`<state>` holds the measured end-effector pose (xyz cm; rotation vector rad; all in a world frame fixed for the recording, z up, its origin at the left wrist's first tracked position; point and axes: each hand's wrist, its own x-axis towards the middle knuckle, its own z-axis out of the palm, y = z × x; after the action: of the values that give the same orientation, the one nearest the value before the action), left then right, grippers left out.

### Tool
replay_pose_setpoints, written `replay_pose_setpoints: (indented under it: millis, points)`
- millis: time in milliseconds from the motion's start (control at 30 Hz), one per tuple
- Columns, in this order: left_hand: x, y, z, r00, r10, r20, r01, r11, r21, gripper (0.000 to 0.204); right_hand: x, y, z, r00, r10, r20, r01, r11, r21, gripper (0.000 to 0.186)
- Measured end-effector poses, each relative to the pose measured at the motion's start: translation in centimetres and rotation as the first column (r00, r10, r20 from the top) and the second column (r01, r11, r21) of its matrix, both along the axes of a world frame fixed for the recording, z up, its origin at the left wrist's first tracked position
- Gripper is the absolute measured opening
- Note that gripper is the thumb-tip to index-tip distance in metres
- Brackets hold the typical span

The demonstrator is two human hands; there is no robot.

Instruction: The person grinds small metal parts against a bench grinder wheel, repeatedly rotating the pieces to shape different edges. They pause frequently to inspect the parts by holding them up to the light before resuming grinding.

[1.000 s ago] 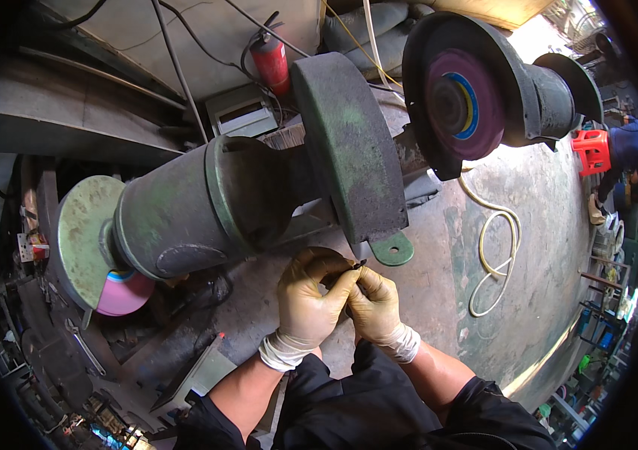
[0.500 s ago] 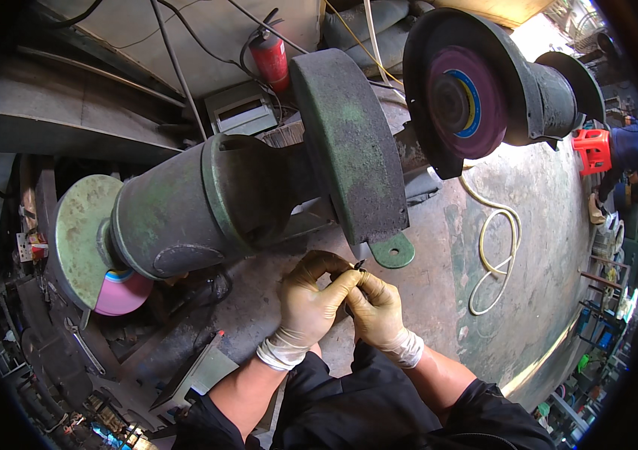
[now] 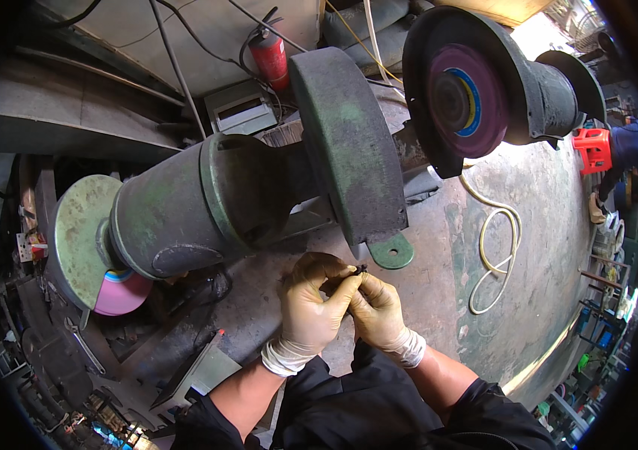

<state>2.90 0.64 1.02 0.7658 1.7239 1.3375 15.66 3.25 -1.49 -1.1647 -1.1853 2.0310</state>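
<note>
Both hands wear pale, stained gloves and are pinched together below the grinder's middle. My left hand (image 3: 313, 311) and my right hand (image 3: 375, 315) grip a small dark piece (image 3: 361, 270) between their fingertips; its shape is mostly hidden. Just above them are the bulky grey-green housing (image 3: 349, 150) and its green tab (image 3: 394, 252) with a hole. The cylindrical motor body (image 3: 165, 214) lies to the left, with a pink wheel (image 3: 120, 296) under a round green cover (image 3: 79, 225) at its end.
A guarded pink grinding wheel (image 3: 469, 105) is at upper right, near a red plastic stool (image 3: 591, 150). A red extinguisher (image 3: 272, 64) stands behind, a pale hose (image 3: 501, 217) lies coiled on the floor, and a wrench (image 3: 86, 349) lies at lower left.
Both hands have shifted slightly down and remain pinched on the dark piece. The piece's visible tip sits a little lower and looks turned. The surroundings are essentially the same.
</note>
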Motion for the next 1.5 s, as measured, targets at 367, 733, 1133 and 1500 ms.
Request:
replay_pose_setpoints:
  millis: [367,733,1133,1500]
  points:
    - [-0.5,-0.1,0.2,0.979,-0.044,-0.201,0.057,0.997,0.06,0.016,-0.3,0.0,-0.7,0.999,-0.011,-0.05,0.009,0.999,-0.033,0.014]
    - [-1.3,0.7,1.1,0.955,-0.066,-0.288,0.075,0.997,0.02,0.011,-1.0,-0.3,-0.9,0.998,-0.061,-0.018,0.062,0.998,0.004,0.014]
    - [-1.4,0.7,0.6,0.981,-0.071,-0.181,0.067,0.997,-0.027,0.01,-1.0,-0.2,-0.1,0.997,-0.067,0.025,0.068,0.997,-0.048,0.017]
    - [-1.1,0.3,-0.5,0.998,-0.035,0.045,0.038,0.998,-0.052,0.007,-0.4,-0.4,-0.1,0.995,-0.065,0.073,0.066,0.998,-0.008,0.014]
